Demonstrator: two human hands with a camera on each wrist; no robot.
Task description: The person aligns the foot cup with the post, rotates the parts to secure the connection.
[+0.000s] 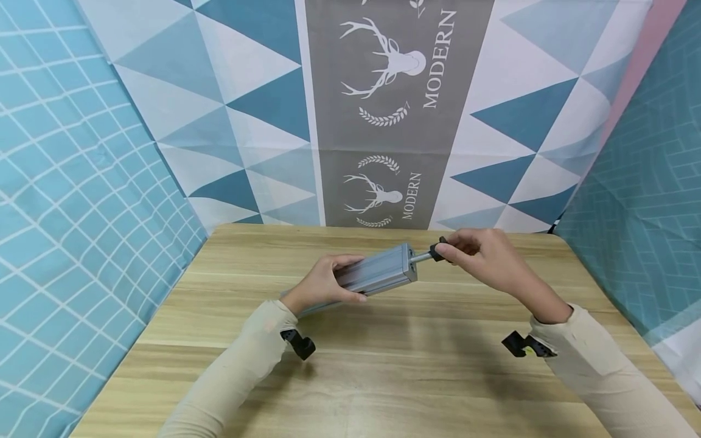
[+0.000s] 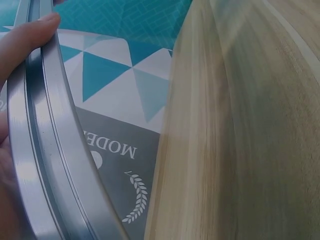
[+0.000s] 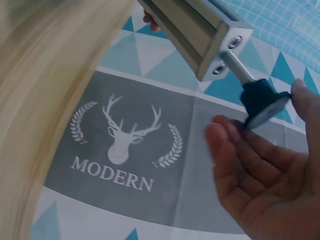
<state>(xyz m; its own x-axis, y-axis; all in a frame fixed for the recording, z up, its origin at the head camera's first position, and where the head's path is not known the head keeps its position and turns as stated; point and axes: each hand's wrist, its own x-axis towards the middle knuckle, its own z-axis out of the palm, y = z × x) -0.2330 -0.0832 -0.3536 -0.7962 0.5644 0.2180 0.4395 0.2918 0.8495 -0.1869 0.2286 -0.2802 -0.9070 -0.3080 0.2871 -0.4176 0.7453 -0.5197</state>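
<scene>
My left hand [image 1: 320,285] grips a silver aluminium profile [image 1: 380,271] around its far-left part, thumb on the near side and fingers over the top. Long grooves run down the profile's faces, as the left wrist view shows. A square end plate [image 3: 231,42] with screws closes its right end. Out of that plate comes a metal rod [image 3: 238,68] bearing a black levelling foot [image 3: 260,97] with a round, flared base. My right hand [image 1: 490,258] pinches the foot at its rim, the thumb on one side and curled fingers on the other. The profile is tilted, its foot end raised above the table.
The wooden table [image 1: 383,377] extends below both hands. Behind it hangs a patterned cloth [image 1: 383,134] with deer heads and triangles. Blue sheets stand at the left [image 1: 71,182] and right [image 1: 646,182]. A black wrist mount [image 1: 298,344] sits on the left sleeve, another [image 1: 527,345] on the right.
</scene>
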